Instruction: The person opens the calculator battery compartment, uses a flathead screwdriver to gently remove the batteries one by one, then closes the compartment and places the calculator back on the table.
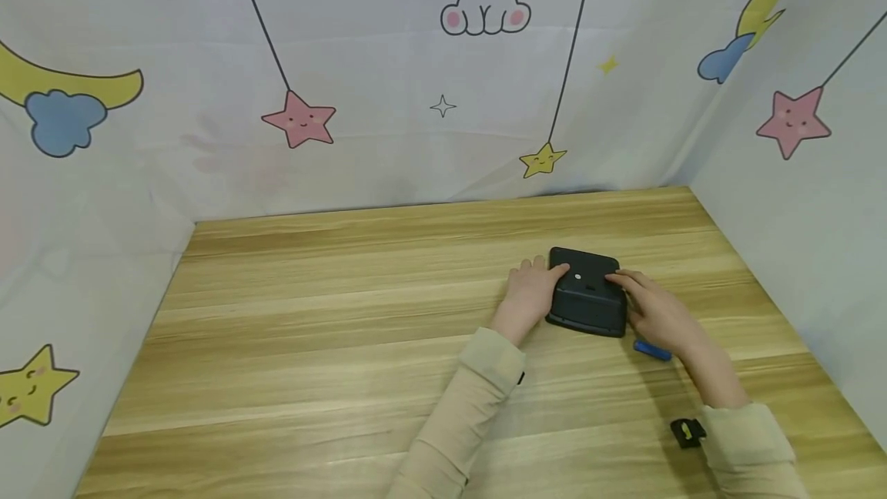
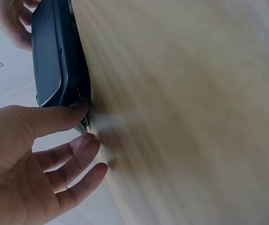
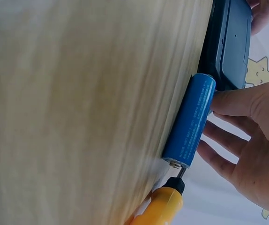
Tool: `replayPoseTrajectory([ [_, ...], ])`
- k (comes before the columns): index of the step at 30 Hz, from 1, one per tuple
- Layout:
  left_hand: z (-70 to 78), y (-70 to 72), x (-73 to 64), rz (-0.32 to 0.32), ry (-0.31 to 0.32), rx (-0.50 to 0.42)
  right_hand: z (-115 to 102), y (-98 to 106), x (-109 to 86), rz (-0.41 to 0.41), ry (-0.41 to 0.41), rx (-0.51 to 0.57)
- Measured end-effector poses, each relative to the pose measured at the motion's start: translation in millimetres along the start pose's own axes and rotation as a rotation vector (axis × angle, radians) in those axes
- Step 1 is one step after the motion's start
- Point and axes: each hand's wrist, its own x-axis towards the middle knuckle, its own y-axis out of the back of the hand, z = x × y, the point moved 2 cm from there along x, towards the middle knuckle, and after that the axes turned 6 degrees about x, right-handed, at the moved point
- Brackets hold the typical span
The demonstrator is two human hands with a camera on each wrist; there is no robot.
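A black plastic device (image 1: 587, 291) with a wedge-like body and a small white dot on its upper face lies on the wooden table. My left hand (image 1: 532, 289) holds its left side, the thumb on the casing; in the left wrist view the other fingers (image 2: 78, 164) are spread below its edge. From the opposite side my right hand (image 1: 654, 310) grips the device, fingertips on its upper face. Close by the right hand is a blue cylindrical battery (image 3: 190, 119), also seen in the head view (image 1: 653, 350). What lies under the device is hidden.
A screwdriver with a yellow handle (image 3: 160, 206) lies beyond the battery in the right wrist view; the right arm hides it in the head view. White cloth walls (image 1: 388, 152) with printed stars and moons enclose the wooden table (image 1: 333, 329) at the back and sides.
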Motion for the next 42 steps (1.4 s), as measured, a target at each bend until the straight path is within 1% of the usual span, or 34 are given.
replayPoseTrajectory([
  [8, -2.3, 0.6, -0.9, 0.016, -0.025, -0.02, -0.4, 3.5, -2.9, 0.016, 0.004, 0.047],
  [17, -6.8, 2.1, -2.0, 0.036, -0.041, -0.06, 0.4, 6.2, -5.4, -0.003, -0.004, 0.089],
  [22, -10.8, 5.6, -4.7, 0.053, -0.064, -0.086, 2.2, 5.3, -8.4, 0.0, -0.021, 0.104],
  [30, -15.2, 9.5, -8.2, 0.065, -0.111, -0.075, 3.2, 4.9, -11.1, 0.019, -0.026, 0.136],
  [36, -16.8, 10.8, -8.9, 0.089, -0.133, -0.071, 1.6, 6.6, -12.8, 0.022, -0.04, 0.178],
  [42, -18.6, 12.5, -9.1, 0.133, -0.153, -0.085, 0.5, 9.5, -14.4, 0.037, -0.054, 0.199],
])
